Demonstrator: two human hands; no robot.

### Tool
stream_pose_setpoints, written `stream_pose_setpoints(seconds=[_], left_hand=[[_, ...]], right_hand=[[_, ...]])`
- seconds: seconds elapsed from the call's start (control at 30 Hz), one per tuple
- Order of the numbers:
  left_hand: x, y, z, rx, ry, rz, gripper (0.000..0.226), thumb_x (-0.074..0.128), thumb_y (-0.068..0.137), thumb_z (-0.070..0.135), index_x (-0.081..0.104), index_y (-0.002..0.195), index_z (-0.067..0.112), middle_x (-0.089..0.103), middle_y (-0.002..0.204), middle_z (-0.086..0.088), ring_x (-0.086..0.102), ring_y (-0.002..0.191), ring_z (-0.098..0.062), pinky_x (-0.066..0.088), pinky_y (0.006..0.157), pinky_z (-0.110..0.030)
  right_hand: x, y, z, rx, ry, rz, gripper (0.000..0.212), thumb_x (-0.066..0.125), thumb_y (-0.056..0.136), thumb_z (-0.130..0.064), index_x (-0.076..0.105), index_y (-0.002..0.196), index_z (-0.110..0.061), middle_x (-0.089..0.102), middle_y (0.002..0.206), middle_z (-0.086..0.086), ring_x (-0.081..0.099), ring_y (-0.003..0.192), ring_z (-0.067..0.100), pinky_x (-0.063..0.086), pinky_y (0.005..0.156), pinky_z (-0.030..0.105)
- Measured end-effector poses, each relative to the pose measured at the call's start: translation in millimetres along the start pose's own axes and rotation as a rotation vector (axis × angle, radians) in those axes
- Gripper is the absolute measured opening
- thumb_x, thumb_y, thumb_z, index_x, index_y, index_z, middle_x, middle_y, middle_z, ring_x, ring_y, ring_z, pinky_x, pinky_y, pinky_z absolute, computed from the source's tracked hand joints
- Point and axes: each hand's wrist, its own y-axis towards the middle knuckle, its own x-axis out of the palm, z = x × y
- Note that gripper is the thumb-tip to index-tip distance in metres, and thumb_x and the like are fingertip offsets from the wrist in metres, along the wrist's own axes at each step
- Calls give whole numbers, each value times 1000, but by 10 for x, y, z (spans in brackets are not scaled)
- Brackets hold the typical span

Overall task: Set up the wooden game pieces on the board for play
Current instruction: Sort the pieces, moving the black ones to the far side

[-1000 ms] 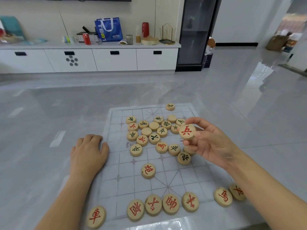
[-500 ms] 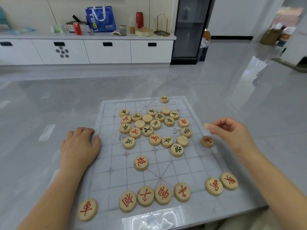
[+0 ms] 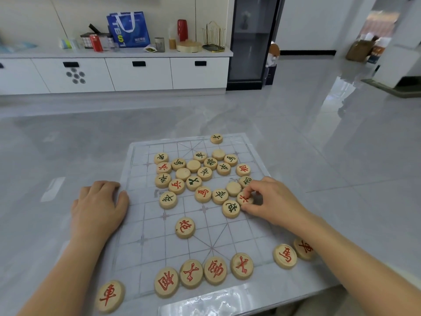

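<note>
– Along the near edge of the tabletop (image 3: 45,224), what is lying there?

– A translucent gridded board (image 3: 136,252) is lying flat on the grey surface. A near row of red-marked pieces (image 3: 215,270) is sitting along the board's near edge. One disc is sitting at the near left corner, four are touching side by side in the middle, and two more are lying toward the near right corner.

– Where are the hands?

– The left hand (image 3: 100,208) is resting on the tabletop at the board's left edge. Its thumb is touching that edge, and its fingers are loosely bent and holding nothing. The right hand (image 3: 273,199) is reaching in from the right edge. Its thumb and fingertips are pinching a red-marked piece (image 3: 245,198) near the board's middle. That piece is touching a green-marked piece (image 3: 231,208) just nearer.

– Is anything lying between the row and the hands?

– A single red disc (image 3: 185,227) is lying alone there, well apart from the others.

– And farther out?

– A cluster of pieces (image 3: 193,172) is crowding the far half, with red and green marks mixed, some blank side up, and many touching. A lone green-marked disc (image 3: 216,138) is sitting at the far edge. Beyond the table, a white cabinet (image 3: 136,74) is standing against the wall, and a blue bag (image 3: 128,28) is standing on top of it.
</note>
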Motion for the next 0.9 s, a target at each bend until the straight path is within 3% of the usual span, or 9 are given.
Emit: stream_pose_setpoints(seconds=[0.23, 0.4, 0.47, 0.57, 0.67, 0.77, 0.9], left_hand=[[9, 2, -6, 0, -5, 8, 54, 31, 81, 48, 62, 113, 16, 59, 118, -7, 47, 108, -33, 40, 87, -47], [15, 8, -11, -10, -5, 6, 55, 31, 80, 48, 62, 113, 17, 59, 118, -6, 47, 109, -33, 40, 88, -48], [21, 8, -15, -11, -2, 5, 55, 31, 80, 49, 62, 113, 17, 59, 118, -6, 47, 109, -33, 40, 88, -48], [24, 12, -21, -11, 2, 3, 55, 30, 81, 49, 62, 113, 17, 59, 118, -6, 47, 109, -33, 40, 87, -47], [26, 12, -22, -5, 5, 6, 55, 30, 81, 48, 62, 113, 17, 59, 118, -6, 48, 109, -33, 40, 87, -47], [29, 19, -23, -7, 1, 4, 55, 30, 81, 49, 62, 113, 17, 59, 118, -6, 47, 109, -32, 40, 87, -47], [28, 10, -21, -9, -3, 9, 54, 32, 81, 48, 61, 114, 17, 59, 118, -6, 47, 109, -32, 40, 87, -47]], right_hand=[[56, 21, -2, -82, 32, 65, 18, 70, 74, -43, 58, 85, -35, 56, 86, -12, 50, 89, 7, 42, 78, 26], [4, 32, -2, -108, -78, -36, 25, 68, 76, -49, 60, 94, -34, 57, 97, -12, 47, 97, 8, 38, 86, 29], [-77, 29, -10, -73, 18, -43, 24, 70, 72, -51, 61, 90, -38, 57, 99, -13, 47, 97, 4, 38, 83, 26], [-224, 86, 33, 94, 331, 156, 14, 74, 74, -42, 67, 83, -35, 58, 92, -15, 53, 90, 2, 41, 75, 23], [-303, 272, 200, 179, 311, 287, 3, 67, 83, -30, 68, 84, -27, 60, 81, -19, 57, 84, 9, 41, 69, 23], [-284, 459, 305, 196, 186, 203, 13, 62, 87, -25, 67, 99, -25, 56, 82, -21, 55, 84, 11, 38, 63, 17], [-184, 664, 293, 141, 92, 90, 22, 62, 87, -28, 65, 109, -26, 60, 104, -7, 51, 89, 12, 39, 73, 26]])
